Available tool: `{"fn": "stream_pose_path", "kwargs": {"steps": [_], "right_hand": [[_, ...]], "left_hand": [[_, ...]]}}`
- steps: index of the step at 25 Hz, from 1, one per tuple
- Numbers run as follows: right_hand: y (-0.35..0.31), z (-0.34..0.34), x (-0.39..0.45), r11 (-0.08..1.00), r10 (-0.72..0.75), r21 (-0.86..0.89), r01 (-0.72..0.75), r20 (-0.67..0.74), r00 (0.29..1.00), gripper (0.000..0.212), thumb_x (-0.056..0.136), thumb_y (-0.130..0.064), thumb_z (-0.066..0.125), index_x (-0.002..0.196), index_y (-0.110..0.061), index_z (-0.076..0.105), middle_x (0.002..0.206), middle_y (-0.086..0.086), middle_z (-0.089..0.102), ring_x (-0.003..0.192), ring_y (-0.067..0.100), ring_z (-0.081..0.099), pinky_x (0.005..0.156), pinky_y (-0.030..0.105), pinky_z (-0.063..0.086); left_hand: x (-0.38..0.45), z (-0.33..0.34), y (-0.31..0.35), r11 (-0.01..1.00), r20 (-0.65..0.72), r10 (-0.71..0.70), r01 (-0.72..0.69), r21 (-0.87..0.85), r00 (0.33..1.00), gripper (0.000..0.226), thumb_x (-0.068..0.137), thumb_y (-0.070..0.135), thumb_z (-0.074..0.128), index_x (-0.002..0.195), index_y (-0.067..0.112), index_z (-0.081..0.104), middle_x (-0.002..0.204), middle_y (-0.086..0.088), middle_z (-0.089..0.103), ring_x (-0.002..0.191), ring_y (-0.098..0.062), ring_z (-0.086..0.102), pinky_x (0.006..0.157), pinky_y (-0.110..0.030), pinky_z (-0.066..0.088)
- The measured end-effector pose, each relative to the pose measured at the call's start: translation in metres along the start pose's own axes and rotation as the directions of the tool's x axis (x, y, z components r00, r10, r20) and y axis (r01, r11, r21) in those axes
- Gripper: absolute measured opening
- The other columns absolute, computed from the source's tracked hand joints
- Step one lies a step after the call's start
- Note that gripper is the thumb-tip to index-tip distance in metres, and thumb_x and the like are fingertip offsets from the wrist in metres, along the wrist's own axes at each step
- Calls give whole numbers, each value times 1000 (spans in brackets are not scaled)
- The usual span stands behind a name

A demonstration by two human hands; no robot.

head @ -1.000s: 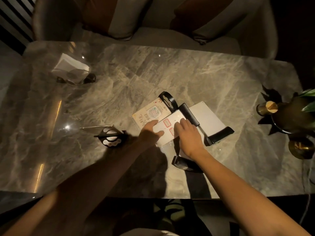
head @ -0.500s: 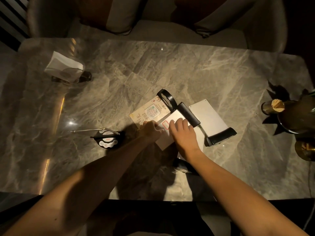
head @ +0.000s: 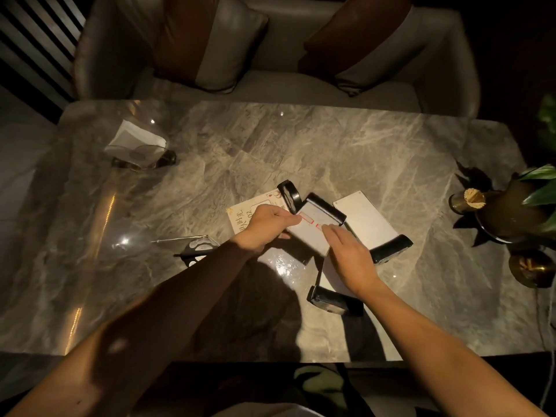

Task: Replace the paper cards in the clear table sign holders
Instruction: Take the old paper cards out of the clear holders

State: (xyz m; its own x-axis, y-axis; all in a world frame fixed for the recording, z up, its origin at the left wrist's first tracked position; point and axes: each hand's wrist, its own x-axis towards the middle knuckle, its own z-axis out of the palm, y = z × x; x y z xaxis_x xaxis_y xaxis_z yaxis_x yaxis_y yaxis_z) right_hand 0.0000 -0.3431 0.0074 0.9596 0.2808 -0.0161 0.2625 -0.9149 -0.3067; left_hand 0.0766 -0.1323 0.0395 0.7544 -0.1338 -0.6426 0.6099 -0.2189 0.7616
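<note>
Near the middle of the marble worktop point(head: 331, 152), slightly toward its near edge, the left hand point(head: 266, 225) grips the left edge of a sign holder point(head: 313, 228), fingers closed around it with the thumb on top. The right hand point(head: 350, 255) lies flat over the holder's lower right part, fingers nearly straight and close together, pressing on the face rather than pinching. That split looks deliberate: one hand steadies the clear sleeve, the other can slide or flatten the white card with red boxes inside it.

The holder lies face up, its long axis running diagonally, with the black base point(head: 326, 207) pointing toward the far right corner and the open end toward the person. A printed card point(head: 240, 219) lies flat beneath the left hand, probably set aside. Two more holders rest close by: one point(head: 370, 224) just to the right, another point(head: 334, 299) nearer the near edge, partly under the right wrist.
</note>
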Motion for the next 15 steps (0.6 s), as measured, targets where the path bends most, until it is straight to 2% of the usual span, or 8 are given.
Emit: {"fn": "stream_pose_path", "kwargs": {"steps": [2,4,7,9,11,13,15], "right_hand": [[-5,-9,1,989,80,131,-73,-54,995,42,84,3,64,126,-6,61,123,14,66,110,33,63,82,48,57],[-10,-13,3,963,182,220,-157,-95,979,34,90,3,59,122,-10,62,118,10,68,106,29,63,85,45,54],[-16,-20,8,907,317,335,-257,-138,938,26,95,1,54,115,-13,64,111,5,69,100,24,64,85,33,50],[-18,-25,10,893,335,361,-269,-133,933,21,98,-3,53,111,-13,66,107,4,70,97,22,64,82,31,48],[-19,-29,10,872,348,402,-279,-108,931,16,99,-6,53,108,-12,66,100,3,70,90,23,64,78,36,51],[-23,-29,11,843,348,462,-274,-80,934,14,99,-9,55,107,-12,66,98,1,72,89,21,66,79,40,54],[-30,-25,10,829,324,493,-264,-37,945,12,100,-12,56,107,-11,66,95,-1,73,87,17,68,80,41,56]], "left_hand": [[-7,-4,4,999,-1,-29,29,-39,1000,17,85,22,77,93,7,75,77,1,73,69,-9,70,57,-19,54],[-10,-8,3,997,-13,-25,24,-76,1000,26,85,28,76,101,8,74,87,-6,74,73,-13,71,61,-24,56],[-16,-17,-4,985,-22,94,-96,-143,995,20,90,21,64,106,23,76,104,-8,72,87,-20,67,72,-30,55],[-24,-22,-9,976,10,211,-210,-63,978,31,89,10,61,108,31,75,106,1,72,91,-14,67,78,-26,56],[-33,-23,-14,949,56,310,-313,50,949,32,87,8,70,113,28,73,105,11,70,90,2,65,68,-14,51],[-36,-23,-19,919,39,380,-382,95,924,24,86,16,76,109,20,72,101,9,71,87,2,64,66,-11,46],[-39,-24,-20,904,-5,420,-418,95,907,14,87,14,75,100,12,71,95,5,72,82,2,64,71,-13,49]]}}
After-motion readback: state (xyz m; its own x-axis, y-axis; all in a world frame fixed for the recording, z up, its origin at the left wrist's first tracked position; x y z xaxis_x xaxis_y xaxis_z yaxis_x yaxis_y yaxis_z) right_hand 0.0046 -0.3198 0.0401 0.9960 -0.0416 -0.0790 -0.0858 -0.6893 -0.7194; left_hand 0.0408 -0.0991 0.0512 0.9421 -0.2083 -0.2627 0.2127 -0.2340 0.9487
